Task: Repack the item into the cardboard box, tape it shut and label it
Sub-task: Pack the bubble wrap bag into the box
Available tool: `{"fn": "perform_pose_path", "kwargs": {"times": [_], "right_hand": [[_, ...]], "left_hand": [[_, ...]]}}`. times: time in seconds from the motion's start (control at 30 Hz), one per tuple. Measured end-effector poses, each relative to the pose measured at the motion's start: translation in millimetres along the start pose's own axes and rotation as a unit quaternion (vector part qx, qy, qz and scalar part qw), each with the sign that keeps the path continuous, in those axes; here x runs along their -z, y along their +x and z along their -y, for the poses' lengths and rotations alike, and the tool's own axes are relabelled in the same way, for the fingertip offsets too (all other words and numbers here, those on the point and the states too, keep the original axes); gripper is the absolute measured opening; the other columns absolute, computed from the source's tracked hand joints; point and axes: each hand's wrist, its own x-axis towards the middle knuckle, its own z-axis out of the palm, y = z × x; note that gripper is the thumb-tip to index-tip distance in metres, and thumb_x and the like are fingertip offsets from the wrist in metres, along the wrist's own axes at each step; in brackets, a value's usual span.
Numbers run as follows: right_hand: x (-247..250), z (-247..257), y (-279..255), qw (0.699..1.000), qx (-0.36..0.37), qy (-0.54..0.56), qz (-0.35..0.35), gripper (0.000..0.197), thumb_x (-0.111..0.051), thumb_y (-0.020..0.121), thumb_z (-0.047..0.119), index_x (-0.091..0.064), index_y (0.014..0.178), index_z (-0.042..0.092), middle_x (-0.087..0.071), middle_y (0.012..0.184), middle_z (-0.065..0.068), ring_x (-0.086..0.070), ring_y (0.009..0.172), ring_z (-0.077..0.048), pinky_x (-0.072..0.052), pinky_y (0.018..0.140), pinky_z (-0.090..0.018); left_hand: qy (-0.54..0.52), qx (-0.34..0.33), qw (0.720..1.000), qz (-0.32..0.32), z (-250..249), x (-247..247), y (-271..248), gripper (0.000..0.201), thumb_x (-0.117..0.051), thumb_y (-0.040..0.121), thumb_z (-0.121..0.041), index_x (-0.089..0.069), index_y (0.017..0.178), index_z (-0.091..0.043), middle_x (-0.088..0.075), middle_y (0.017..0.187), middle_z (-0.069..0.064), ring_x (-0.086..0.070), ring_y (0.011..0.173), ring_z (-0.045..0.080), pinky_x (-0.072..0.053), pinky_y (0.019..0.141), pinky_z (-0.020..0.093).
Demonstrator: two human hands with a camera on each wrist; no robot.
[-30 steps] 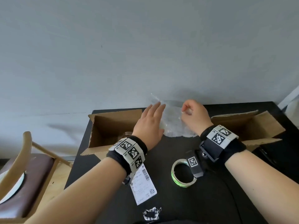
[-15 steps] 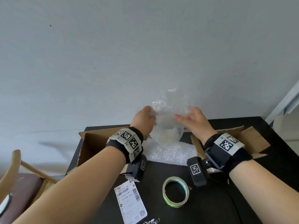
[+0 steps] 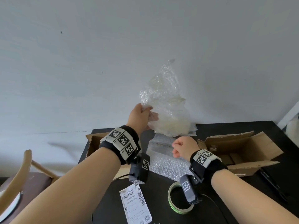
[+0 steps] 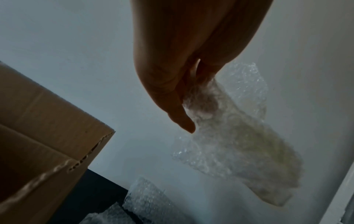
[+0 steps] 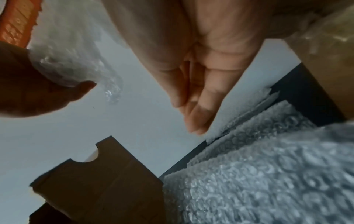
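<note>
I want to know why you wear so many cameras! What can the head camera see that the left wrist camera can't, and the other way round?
Only the head view shows the roll of clear tape with a green edge, the white printed shipping label, the right hand and the torn brown cardboard box on the right.

Only the left wrist view shows the left hand's thumb from underneath.

Both show the left hand holding up the crinkled clear bubble wrap sheet, and the open brown cardboard box on the left.
</note>
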Motion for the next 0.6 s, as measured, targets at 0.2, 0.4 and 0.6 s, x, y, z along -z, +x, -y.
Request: {"fn": "perform_pose_path", "kwargs": {"times": [0.2,0.4,0.6], "right_hand": [[10.9,27.8,-4.1,0.947,-0.015,0.299,-0.121,0.027,-0.043,0.093,0.0,-0.039,0.107,0.023,-0.051,0.088,0.002,-0.06,0.079,-0.018,-0.054,0.071,-0.029],[40.2,64.2,-15.9,0.889,0.074,0.424,-0.159,0.039,-0.032,0.09,-0.002,-0.044,0.123,0.015,-0.054,0.115,-0.009,-0.059,0.095,-0.026,-0.052,0.087,-0.039],[51.8,75.7,-20.6,0.922,0.163,0.177,-0.302,0.042,-0.035,0.083,-0.012,-0.056,0.112,0.008,-0.05,0.117,0.002,-0.045,0.121,-0.02,-0.035,0.102,-0.03]], "left_hand": [[0.063,-0.001,0.998,-0.024,6.6,11.4,4.0,0.017,-0.042,0.099,-0.017,-0.044,0.109,-0.004,-0.068,0.089,0.005,-0.067,0.071,0.015,-0.044,0.046,0.014],[0.138,-0.024,0.987,-0.083,10.0,18.1,4.2,0.042,-0.051,0.095,-0.028,-0.042,0.127,-0.002,-0.063,0.077,-0.001,-0.06,0.06,0.008,-0.042,0.055,0.019],[0.204,-0.118,0.97,-0.061,6.9,31.2,-2.2,0.018,-0.051,0.095,-0.024,-0.05,0.098,-0.007,-0.057,0.078,0.001,-0.056,0.065,0.013,-0.041,0.057,0.022]]}}
